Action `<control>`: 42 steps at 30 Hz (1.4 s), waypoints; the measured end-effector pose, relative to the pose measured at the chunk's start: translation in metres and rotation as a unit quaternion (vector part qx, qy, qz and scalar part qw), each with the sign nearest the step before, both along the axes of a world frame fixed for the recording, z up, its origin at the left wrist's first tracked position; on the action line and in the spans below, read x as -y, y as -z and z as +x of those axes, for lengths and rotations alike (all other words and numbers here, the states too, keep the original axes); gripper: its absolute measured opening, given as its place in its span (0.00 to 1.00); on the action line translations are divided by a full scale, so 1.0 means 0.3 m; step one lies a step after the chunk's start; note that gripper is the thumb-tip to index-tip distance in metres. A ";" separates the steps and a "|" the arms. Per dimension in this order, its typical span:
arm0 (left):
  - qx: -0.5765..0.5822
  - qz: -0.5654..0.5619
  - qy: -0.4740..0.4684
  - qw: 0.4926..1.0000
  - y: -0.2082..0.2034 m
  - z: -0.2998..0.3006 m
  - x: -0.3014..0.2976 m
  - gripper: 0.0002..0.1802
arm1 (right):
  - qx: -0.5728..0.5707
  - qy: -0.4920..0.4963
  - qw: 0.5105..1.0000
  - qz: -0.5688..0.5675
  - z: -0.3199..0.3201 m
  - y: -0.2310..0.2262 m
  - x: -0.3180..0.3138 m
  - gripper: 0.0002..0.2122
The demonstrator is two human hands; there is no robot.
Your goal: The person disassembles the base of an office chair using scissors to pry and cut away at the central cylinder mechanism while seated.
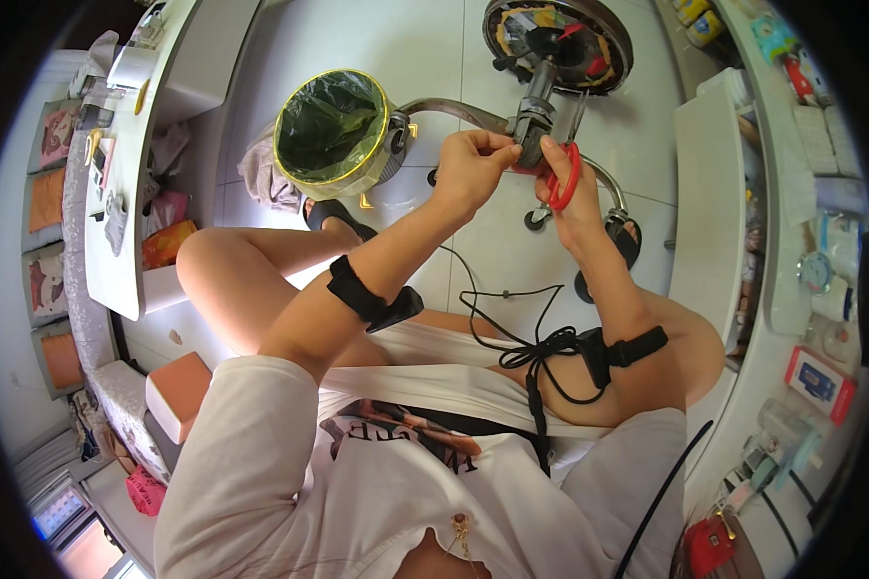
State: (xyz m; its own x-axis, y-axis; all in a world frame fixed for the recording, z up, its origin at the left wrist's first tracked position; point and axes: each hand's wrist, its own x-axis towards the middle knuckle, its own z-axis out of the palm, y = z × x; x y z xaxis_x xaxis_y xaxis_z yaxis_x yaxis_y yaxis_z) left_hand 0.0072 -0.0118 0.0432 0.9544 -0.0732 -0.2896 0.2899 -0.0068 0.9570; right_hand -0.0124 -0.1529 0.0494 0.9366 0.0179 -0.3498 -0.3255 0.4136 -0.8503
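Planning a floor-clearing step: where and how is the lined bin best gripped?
Likely the left part of its yellow rim, pinched from above: the bin stands mouth up, so that thin edge is exposed. The chair leg crowds the right side. The left hand seems better suited, since the right hand holds red-handled scissors.

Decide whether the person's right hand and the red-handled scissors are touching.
Touching. The head view shows the red-handled scissors in the right hand, a handle loop lying directly against it.
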 end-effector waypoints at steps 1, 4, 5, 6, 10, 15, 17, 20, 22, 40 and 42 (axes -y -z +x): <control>0.005 0.018 -0.002 1.000 -0.006 -0.003 0.006 0.07 | 0.000 -0.001 1.000 0.001 0.001 0.002 0.000 0.13; 0.022 0.060 -0.006 0.998 -0.014 -0.013 0.015 0.06 | 0.004 0.006 1.000 0.001 -0.001 -0.001 0.003 0.13; 0.027 0.066 -0.007 0.997 -0.008 -0.015 0.014 0.06 | 0.002 0.008 1.000 0.000 -0.002 -0.003 0.003 0.13; 0.033 0.073 -0.007 0.997 -0.004 -0.017 0.014 0.06 | 0.000 0.009 1.000 -0.001 -0.004 -0.006 0.002 0.13; 0.045 0.095 -0.015 0.994 -0.005 -0.020 0.017 0.07 | -0.001 0.006 1.000 -0.010 -0.006 -0.012 0.001 0.13; 0.047 0.087 -0.038 0.994 0.012 -0.018 0.023 0.07 | -0.007 0.009 1.000 -0.027 -0.002 -0.001 -0.005 0.12; 0.047 0.082 -0.047 0.994 0.042 0.000 0.022 0.08 | -0.004 0.005 0.999 -0.038 -0.001 0.000 -0.008 0.13; 0.058 0.070 -0.065 0.994 0.071 -0.002 0.017 0.07 | -0.004 0.008 0.998 -0.061 -0.004 0.000 -0.014 0.15; 0.060 0.057 -0.068 0.994 0.075 -0.004 0.021 0.08 | -0.011 0.030 0.996 -0.081 -0.007 0.024 -0.012 0.19; -0.052 -0.009 -0.046 0.998 0.131 -0.001 0.029 0.10 | 0.003 0.072 0.987 -0.146 -0.013 0.019 -0.030 0.23; -0.063 0.008 -0.034 0.997 0.146 -0.008 0.029 0.10 | 0.008 0.073 0.985 -0.154 -0.014 0.008 -0.035 0.21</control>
